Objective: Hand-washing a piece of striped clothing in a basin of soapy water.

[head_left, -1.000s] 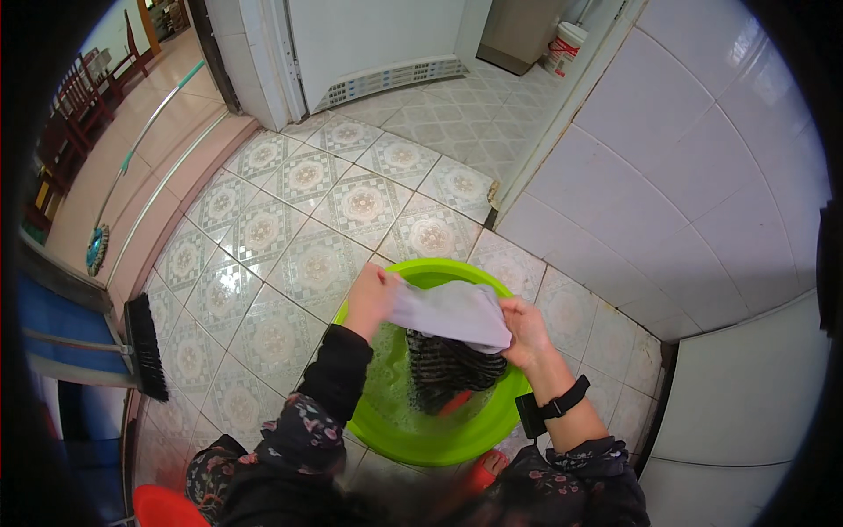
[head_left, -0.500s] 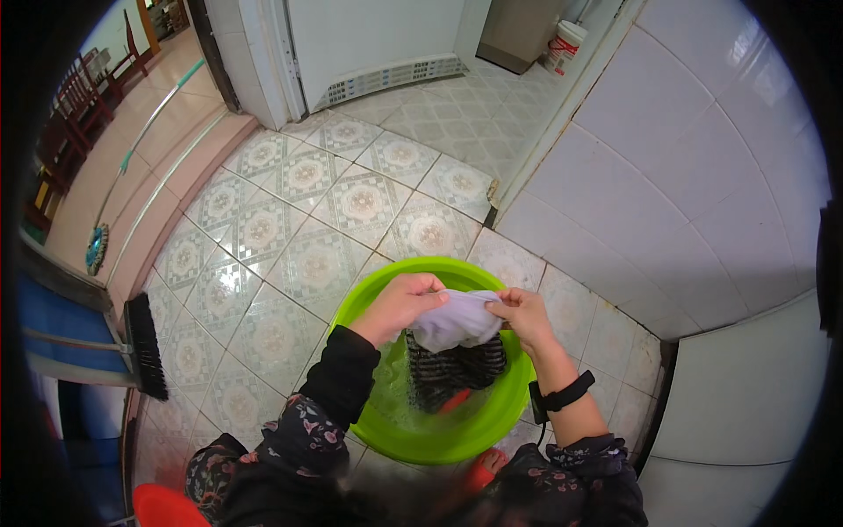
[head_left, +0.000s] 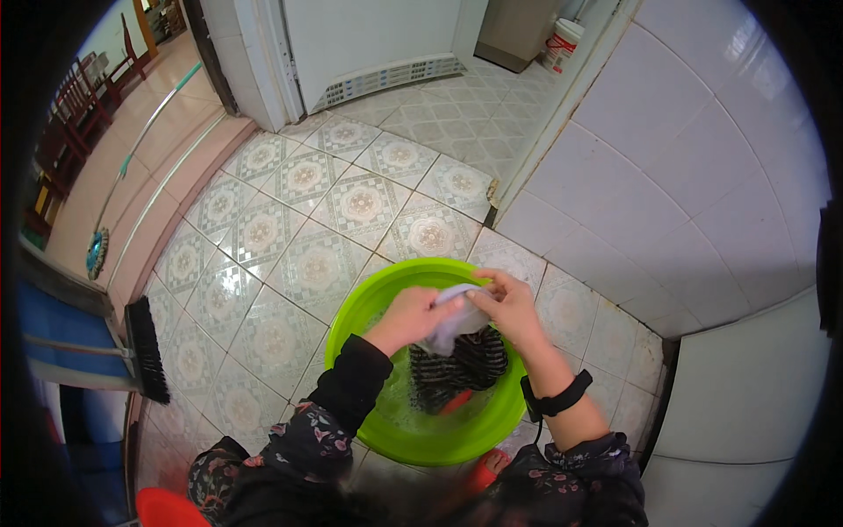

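Note:
A pale lilac wet cloth (head_left: 450, 332) hangs bunched between my two hands, above a lime-green basin (head_left: 349, 321). My left hand (head_left: 411, 314) is closed round the cloth's left part. On its upper right edge, my right hand (head_left: 509, 306) pinches the fabric between thumb and fingers. The cloth's exact kind does not show. Below it, a dark striped piece of fabric (head_left: 457, 373) with a red patch lies in sudsy water (head_left: 393, 395) inside the basin. A black band (head_left: 562, 397) circles my right wrist.
Patterned tiles (head_left: 320, 255) surround the basin. A black-bristled broom (head_left: 147, 351) stands at the left, and a mop (head_left: 98, 250) leans by the step (head_left: 184, 180). Tiled wall (head_left: 632, 193) rises on the right, with a pale panel (head_left: 738, 386) below. Part of a red object (head_left: 171, 508) shows lower left.
My hands have come closer together, and the cloth, stretched wide before, is now gathered and bunched. The left hand has shifted right. The striped fabric stays in place.

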Tool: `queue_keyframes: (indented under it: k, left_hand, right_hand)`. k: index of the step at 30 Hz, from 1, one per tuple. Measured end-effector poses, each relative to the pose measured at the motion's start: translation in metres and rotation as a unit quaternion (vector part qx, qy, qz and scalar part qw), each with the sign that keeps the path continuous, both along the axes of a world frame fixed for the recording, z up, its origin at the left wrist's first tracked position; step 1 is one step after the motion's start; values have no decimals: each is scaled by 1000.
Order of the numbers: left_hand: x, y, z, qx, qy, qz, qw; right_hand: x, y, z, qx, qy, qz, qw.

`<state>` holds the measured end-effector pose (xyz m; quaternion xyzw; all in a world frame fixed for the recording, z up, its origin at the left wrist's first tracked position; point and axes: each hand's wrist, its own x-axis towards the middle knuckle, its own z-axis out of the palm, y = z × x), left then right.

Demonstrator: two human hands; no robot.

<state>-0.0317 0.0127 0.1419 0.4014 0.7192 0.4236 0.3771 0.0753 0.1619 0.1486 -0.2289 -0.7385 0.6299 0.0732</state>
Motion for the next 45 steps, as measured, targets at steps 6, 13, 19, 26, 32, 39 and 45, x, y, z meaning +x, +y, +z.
queue_keyframes:
  k: [6, 13, 19, 26, 32, 39, 45]
  left_hand:
    - [2, 2, 12, 95, -355, 213, 905]
    - [-15, -13, 7, 121, -306, 109, 938]
    - [-15, -11, -1, 117, -307, 114, 938]
    - [-27, -20, 11, 141, -279, 207, 927]
    - [-8, -10, -4, 100, -243, 152, 953]
    - [-33, -26, -3, 4, -47, 34, 998]
    - [-35, -24, -15, -79, 251, 241, 934]
  right_hand:
    - [8, -34, 7, 158, -68, 48, 984]
    - [5, -31, -3, 34, 10, 23, 999]
    - [9, -29, -8, 187, 12, -53, 981]
    - [19, -9, -2, 99, -18, 49, 994]
    - [-1, -44, -7, 287, -38, 51, 956]
    - [12, -1, -9, -388, 46, -187, 901]
    - [20, 7, -1, -409, 65, -189, 890]
